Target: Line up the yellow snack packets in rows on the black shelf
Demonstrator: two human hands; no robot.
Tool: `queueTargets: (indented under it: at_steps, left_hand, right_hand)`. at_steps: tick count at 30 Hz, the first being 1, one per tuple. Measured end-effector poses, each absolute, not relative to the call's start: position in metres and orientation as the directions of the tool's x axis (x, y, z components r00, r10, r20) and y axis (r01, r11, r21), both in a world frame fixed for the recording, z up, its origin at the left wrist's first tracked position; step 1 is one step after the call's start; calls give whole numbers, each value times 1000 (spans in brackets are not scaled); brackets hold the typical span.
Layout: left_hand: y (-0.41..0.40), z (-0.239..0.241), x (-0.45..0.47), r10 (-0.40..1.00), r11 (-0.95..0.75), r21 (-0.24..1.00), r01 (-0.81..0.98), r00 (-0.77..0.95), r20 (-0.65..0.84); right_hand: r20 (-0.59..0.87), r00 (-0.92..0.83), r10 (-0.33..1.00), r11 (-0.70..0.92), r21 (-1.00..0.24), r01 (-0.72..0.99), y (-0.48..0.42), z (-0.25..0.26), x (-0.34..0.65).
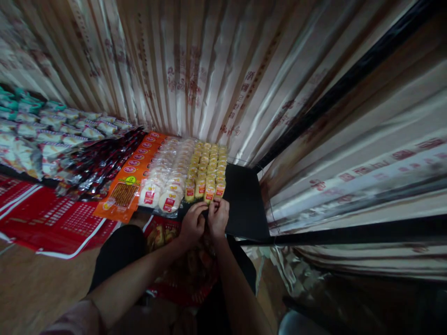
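In dim light, you faced pale pleated curtains (pixel 195 56) printed with reddish characters, a dark slanting pole (pixel 349 80), a black table (pixel 246 202) and, below, brown floor (pixel 35 284)

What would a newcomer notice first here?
Probably the bright orange packets, mid-display between dark glossy packets and white round packs. Next, the red sheet with white edging, at left. Then the left hand and right hand, close together at the front of the yellow packs.
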State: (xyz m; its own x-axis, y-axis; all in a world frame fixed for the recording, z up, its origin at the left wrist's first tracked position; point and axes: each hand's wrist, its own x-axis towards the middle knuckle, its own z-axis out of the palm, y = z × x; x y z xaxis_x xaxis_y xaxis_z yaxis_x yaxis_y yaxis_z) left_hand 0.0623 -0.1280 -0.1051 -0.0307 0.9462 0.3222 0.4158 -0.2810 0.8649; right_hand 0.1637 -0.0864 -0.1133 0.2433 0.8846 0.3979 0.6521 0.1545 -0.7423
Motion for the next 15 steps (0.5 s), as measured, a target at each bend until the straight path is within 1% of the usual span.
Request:
queueTargets:
  at_steps: [1, 3, 6, 8, 10, 12, 13, 15]
  left_hand:
    - [-136, -105, 58, 945, -283, 863, 419, -31, 325]
    - [-156, -107, 49, 959, -258, 865, 429, 3, 285]
    - [-185, -118, 31, 982, -184, 845, 502, 124, 140]
    - [-200, -130, 19, 987, -106, 795, 597, 161, 11]
    - [-210, -145, 6, 975, 3, 683, 730, 150, -165]
    - [-217, -160, -5, 942, 90, 529, 844, 100, -321]
    - [-220, -166, -10, 929, 111, 465, 878, 74, -363]
    - [-223, -175, -18, 927, 123, 393, 911, 35, -373]
  right_hand:
    - [419, 243, 875, 178, -745, 643, -90, -112, 163]
    - [437, 224, 871, 219, -755, 618, -103, -111, 160]
    - [433, 158, 887, 266, -761, 591, -135, -117, 151]
    - [402, 101, 910, 275, -768, 578, -160, -128, 142]
    - [306, 26, 952, 242, -798, 551, -184, -144, 131]
    - [175, -55, 983, 177, -823, 539, -203, -164, 119]
    - [103, -81, 991, 131, -826, 548, -210, -174, 114]
    - [-46, -106, 993, 23, -819, 574, -220, -193, 103]
